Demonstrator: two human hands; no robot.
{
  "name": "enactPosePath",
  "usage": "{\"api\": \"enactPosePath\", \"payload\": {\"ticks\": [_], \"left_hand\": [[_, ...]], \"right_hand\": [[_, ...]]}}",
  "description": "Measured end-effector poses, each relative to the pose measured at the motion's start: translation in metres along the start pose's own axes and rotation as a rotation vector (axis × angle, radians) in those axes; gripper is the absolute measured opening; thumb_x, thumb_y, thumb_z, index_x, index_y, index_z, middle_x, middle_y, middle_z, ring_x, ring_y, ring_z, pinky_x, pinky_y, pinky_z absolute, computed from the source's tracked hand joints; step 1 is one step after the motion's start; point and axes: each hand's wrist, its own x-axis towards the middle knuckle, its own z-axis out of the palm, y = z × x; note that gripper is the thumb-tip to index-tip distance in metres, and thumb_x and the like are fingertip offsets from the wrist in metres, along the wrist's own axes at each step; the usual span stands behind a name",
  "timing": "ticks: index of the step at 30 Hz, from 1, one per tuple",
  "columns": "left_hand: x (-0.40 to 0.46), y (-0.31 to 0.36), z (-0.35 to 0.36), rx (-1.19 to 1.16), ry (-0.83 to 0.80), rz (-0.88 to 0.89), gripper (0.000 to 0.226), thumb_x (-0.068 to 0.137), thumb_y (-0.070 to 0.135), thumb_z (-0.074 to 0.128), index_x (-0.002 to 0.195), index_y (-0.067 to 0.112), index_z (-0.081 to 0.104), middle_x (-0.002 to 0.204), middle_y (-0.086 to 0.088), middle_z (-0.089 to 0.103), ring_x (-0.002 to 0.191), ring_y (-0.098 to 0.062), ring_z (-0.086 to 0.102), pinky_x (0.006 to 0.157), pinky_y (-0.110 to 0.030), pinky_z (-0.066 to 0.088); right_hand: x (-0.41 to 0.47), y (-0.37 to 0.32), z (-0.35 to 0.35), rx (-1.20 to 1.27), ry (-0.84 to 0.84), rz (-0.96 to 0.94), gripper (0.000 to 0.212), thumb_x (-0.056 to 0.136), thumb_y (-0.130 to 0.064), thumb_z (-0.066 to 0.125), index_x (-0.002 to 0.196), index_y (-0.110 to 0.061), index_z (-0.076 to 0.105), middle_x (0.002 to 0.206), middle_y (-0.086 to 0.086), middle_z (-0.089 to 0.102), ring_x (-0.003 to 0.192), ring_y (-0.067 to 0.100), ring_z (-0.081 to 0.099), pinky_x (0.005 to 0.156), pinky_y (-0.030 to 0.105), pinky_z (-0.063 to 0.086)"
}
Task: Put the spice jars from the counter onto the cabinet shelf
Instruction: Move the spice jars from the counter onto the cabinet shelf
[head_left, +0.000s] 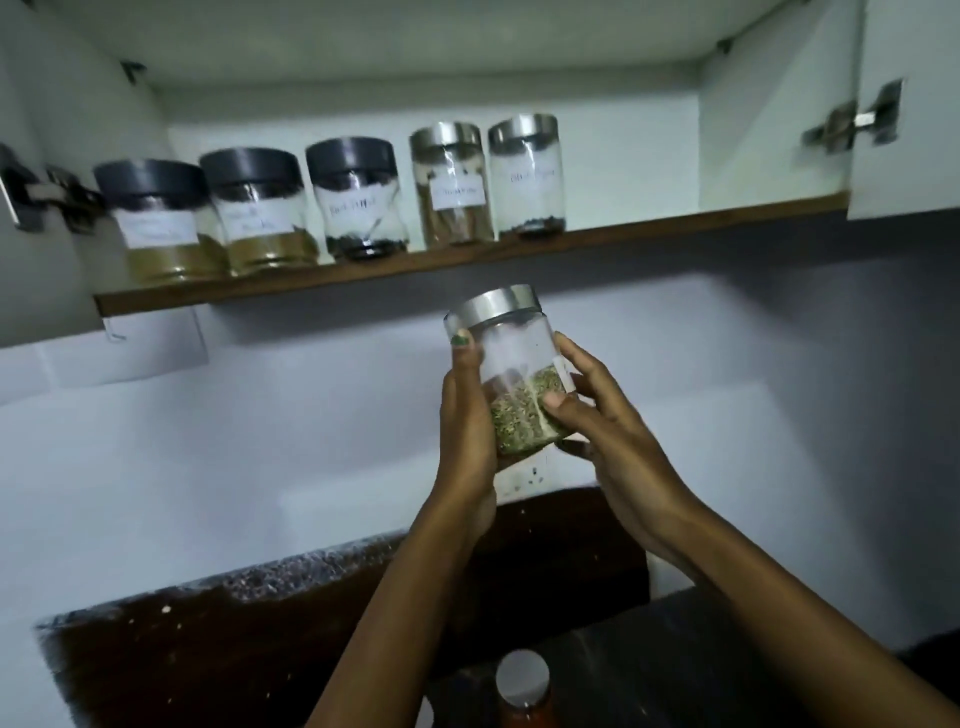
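Nearest, a jar with red contents (523, 691) stands on the dark worktop (208, 639). Above it, both hands hold a silver-lidded jar of green herbs (514, 374) in the air, below the cabinet shelf (467, 260). The left hand (465, 415) has its fingers curled round the jar's left side, while the right hand (608, 431) grips the right side, thumb across the glass. Farther up, five labelled jars (358, 200) stand in a row on the shelf.
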Motion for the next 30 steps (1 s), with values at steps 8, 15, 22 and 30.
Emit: {"api": "enactPosePath", "payload": {"ticks": [8,15,22,30], "left_hand": [[0.019,0.031,0.001,0.011,-0.085,0.032,0.066,0.089,0.068,0.021,0.118,0.027,0.062,0.109,-0.007,0.072,0.099,-0.023,0.070,0.085,-0.042,0.056],[0.014,0.035,0.024,0.052,-0.103,0.065,0.042,0.097,0.051,0.028,0.120,0.028,0.055,0.125,-0.003,0.061,0.114,-0.017,0.060,0.098,-0.038,0.050],[0.024,0.038,0.027,0.060,-0.135,0.104,0.049,0.096,0.052,0.031,0.125,0.021,0.055,0.117,-0.006,0.067,0.107,-0.019,0.065,0.089,-0.033,0.055],[0.048,0.032,0.052,0.142,-0.202,0.199,0.048,0.098,0.049,0.029,0.140,0.027,0.040,0.133,-0.001,0.057,0.117,-0.014,0.058,0.101,-0.033,0.048]], "right_hand": [[0.013,-0.024,0.017,-0.015,0.019,-0.237,0.081,0.074,-0.034,0.068,0.143,-0.042,0.026,0.139,-0.016,0.044,0.117,-0.001,0.054,0.085,0.023,0.055],[0.025,-0.023,0.018,-0.335,0.285,-0.440,0.090,0.074,-0.013,0.077,0.141,-0.041,0.023,0.130,-0.009,0.036,0.116,-0.015,0.042,0.080,0.004,0.047],[0.027,-0.025,-0.004,-0.285,0.087,-0.382,0.091,0.073,-0.031,0.069,0.143,-0.047,0.014,0.133,-0.039,0.027,0.122,-0.013,0.042,0.092,0.016,0.048],[0.057,-0.025,-0.032,-0.401,0.154,-0.383,0.107,0.078,-0.020,0.074,0.147,-0.042,-0.004,0.122,-0.049,0.019,0.116,-0.025,0.035,0.092,0.012,0.043]]}}
